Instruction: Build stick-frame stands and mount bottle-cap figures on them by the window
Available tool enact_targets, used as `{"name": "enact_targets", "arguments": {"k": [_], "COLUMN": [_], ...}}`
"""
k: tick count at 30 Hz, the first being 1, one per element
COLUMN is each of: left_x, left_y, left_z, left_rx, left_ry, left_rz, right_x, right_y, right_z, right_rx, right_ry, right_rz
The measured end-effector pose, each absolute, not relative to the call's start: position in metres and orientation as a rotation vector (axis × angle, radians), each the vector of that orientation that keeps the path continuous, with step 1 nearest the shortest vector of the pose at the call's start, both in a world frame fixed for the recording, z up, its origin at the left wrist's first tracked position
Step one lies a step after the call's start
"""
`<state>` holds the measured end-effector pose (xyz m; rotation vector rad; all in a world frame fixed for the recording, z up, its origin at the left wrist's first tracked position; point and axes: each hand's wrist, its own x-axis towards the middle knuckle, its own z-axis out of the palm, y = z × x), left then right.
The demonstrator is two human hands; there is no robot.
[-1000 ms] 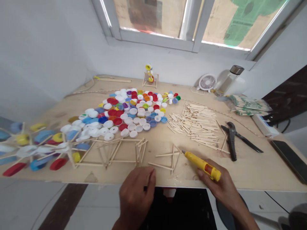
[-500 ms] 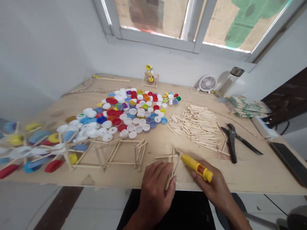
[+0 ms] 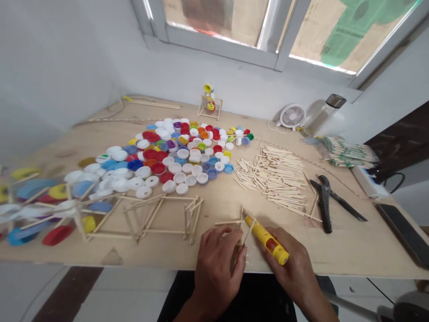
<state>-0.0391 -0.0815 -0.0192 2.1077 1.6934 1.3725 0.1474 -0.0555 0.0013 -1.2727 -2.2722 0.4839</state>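
Hands low and close together, with a small stick frame (image 3: 248, 231) between them near the worktop's (image 3: 355, 250) front edge.
The left hand (image 3: 219, 257) is palm down here, fingers bent and thumb apart, right around the frame's near end; whether it's pinching a stick, I can't tell. And the right hand (image 3: 290, 257) is wrapped round a yellow pen-shaped tool (image 3: 268, 239), slanting it forward and left, tip at the frame's far end! Loose sticks (image 3: 275, 172) lie beyond, bottle caps (image 3: 174, 168) to their left.
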Motion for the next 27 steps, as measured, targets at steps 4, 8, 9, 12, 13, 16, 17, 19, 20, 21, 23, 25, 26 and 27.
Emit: {"name": "enact_targets", "arguments": {"k": [4,8,9,12,13,16,17,19,20,21,23,25,26,27], "left_x": [-0.0393,-0.0386,-0.0386,-0.0386,-0.0386,-0.0385,-0.0385,-0.0385,-0.0385,-0.0385,-0.0387,-0.0387,-0.0387,-0.0387], "left_y": [-0.0807,-0.0801,-0.0801,-0.0801,-0.0801,-0.0800,-0.0799,-0.0798,-0.0798,-0.0799,-0.0801,-0.0802,-0.0802,-0.0801], "left_z": [-0.0214,-0.0222,-0.0221,-0.0212,-0.0208,-0.0193,-0.0189,-0.0183,-0.0182,-0.0182,-0.0182,-0.0182,-0.0182,-0.0181], "left_rx": [2.119,2.141,2.142,2.139,2.142,2.157,2.160,2.162,2.161,2.162,2.166,2.174,2.178,2.181], "left_ry": [1.693,1.680,1.679,1.671,1.669,1.672,1.675,1.683,1.688,1.693,1.705,1.708,1.711,1.713], "left_rz": [1.385,1.377,1.373,1.364,1.366,1.373,1.371,1.361,1.355,1.349,1.343,1.343,1.344,1.343], "right_x": [0.1456,0.1450,0.1450,0.1453,0.1453,0.1452,0.1452,0.1453,0.1455,0.1458,0.1468,0.1476,0.1478,0.1479], "right_y": [-0.0561,-0.0564,-0.0563,-0.0560,-0.0559,-0.0561,-0.0564,-0.0569,-0.0572,-0.0574,-0.0576,-0.0574,-0.0573,-0.0571], "right_z": [0.0002,0.0002,0.0004,0.0008,0.0008,0.0001,-0.0005,-0.0020,-0.0028,-0.0035,-0.0044,-0.0046,-0.0045,-0.0043], "right_rx": [-1.277,-1.280,-1.283,-1.284,-1.282,-1.287,-1.292,-1.306,-1.311,-1.312,-1.309,-1.306,-1.305,-1.304], "right_ry": [-2.286,-2.284,-2.284,-2.284,-2.285,-2.289,-2.289,-2.285,-2.283,-2.281,-2.279,-2.283,-2.288,-2.292], "right_rz": [0.428,0.393,0.389,0.380,0.379,0.361,0.351,0.339,0.339,0.344,0.349,0.352,0.351,0.344]}}
